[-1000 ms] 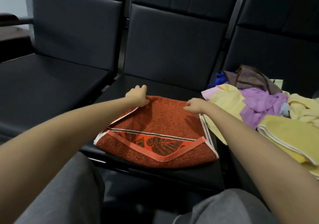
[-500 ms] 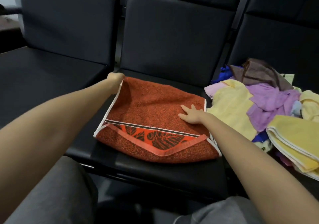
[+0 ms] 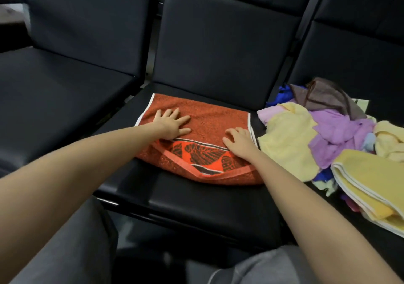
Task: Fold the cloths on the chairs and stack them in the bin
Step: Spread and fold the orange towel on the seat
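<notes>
Risk, skewed fold: the towel's (image 3: 203, 119) top layer stops short of the near edge and sits at a slant, so a further fold made now probably comes out lopsided.
Risk, slipping: the chair (image 3: 196, 200) seat looks smooth and slick; a sideways push from either palm can slide the whole towel rather than flatten it.
Risk, snagging: the towel's right edge lies just beside the pile (image 3: 328, 135) on the next seat, so a yellow cloth (image 3: 288, 143) can get caught up when that side is lifted.
Risk, bulge: the near edge bows outward and looks puffy, and trapped air or bunching there would make the stack uneven.
Left hand (image 3: 170, 124): flat, fingers spread, pressing on the towel's left part; it grips nothing.
Right hand (image 3: 239, 140): fingers arched, tips resting on the towel near its right edge; no pinch shows.
Towel, place: on the middle chair seat, set a little askew, towards the backrest.
Towel, look: rust-orange terry, doubled over, with white trim down both sides and a white and dark stripe along the top layer's hem.
Towel, band: below that hem a bright orange strip with dark leaf shapes shows, edged in paler orange.
Bin: not in view.
</notes>
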Motion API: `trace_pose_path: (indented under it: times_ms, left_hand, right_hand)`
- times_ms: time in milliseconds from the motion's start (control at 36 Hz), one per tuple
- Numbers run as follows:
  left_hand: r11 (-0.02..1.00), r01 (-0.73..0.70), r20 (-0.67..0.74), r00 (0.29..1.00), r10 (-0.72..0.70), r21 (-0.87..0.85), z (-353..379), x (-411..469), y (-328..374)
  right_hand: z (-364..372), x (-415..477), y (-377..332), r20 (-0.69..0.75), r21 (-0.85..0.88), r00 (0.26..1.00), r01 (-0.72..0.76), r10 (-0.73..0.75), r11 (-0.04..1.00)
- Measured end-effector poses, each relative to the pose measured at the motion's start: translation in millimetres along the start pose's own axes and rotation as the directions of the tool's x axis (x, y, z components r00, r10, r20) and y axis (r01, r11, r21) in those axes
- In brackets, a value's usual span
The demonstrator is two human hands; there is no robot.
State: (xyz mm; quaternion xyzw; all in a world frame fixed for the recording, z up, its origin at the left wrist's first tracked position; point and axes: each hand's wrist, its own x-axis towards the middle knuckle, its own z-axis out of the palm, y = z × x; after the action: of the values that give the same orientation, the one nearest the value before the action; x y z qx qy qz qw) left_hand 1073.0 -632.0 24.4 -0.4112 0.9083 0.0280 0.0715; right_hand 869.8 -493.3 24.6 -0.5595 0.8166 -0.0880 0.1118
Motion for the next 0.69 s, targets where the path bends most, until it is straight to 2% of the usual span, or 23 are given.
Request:
trace_pose_path:
  times_ms: [56, 139, 194, 250, 361, 472, 528, 611, 694]
  left_hand:
    - [0.999, -0.04, -0.151, 0.988, 0.036, -0.027, -2, -2, 3]
    - [0.951, -0.203, -0.354, 0.929, 0.111, -0.233, -3, -8, 3]
    - [0.859, -0.314, -0.33, 0.926, 0.183, -0.406, -4, -21, 4]
    - [0.8, -0.34, -0.266, 0.936, 0.233, -0.494, -2, -40, 1]
    - [0.827, -0.433, -0.298, 0.893, 0.338, -0.359, 17, -69, -15]
    - [0.875, -0.456, -0.332, 0.86, 0.386, -0.162, 11, -85, -20]
    - [0.89, -0.446, -0.295, 0.867, 0.401, -0.1, 4, -88, -20]
    - [0.906, -0.385, -0.139, 0.921, 0.364, -0.175, -1, -95, -26]
    - [0.922, -0.359, -0.027, 0.933, 0.359, -0.143, -9, -105, -31]
  right_hand:
    - [-3, -3, 2, 0.032, 0.041, 0.997, 0.068, -0.069, 0.997]
    - [-17, -21, -1, 0.053, 0.224, 0.992, 0.101, -0.115, 0.969]
    - [-25, -33, -3, 0.139, 0.313, 0.983, 0.071, -0.119, 0.947]
    - [-27, -44, -4, 0.194, 0.328, 0.974, 0.047, -0.116, 0.943]
    - [-16, -59, -4, 0.172, 0.226, 0.977, 0.088, -0.129, 0.97]
    - [14, -79, 2, -0.096, 0.301, 0.993, 0.09, -0.064, 0.949]
    - [15, -87, 1, -0.172, 0.192, 0.98, 0.137, -0.104, 0.972]
    - [2, -95, -5, -0.06, 0.177, 0.991, 0.127, -0.118, 0.976]
    - [-7, -95, -2, 0.083, 0.131, 0.984, 0.148, -0.159, 0.98]
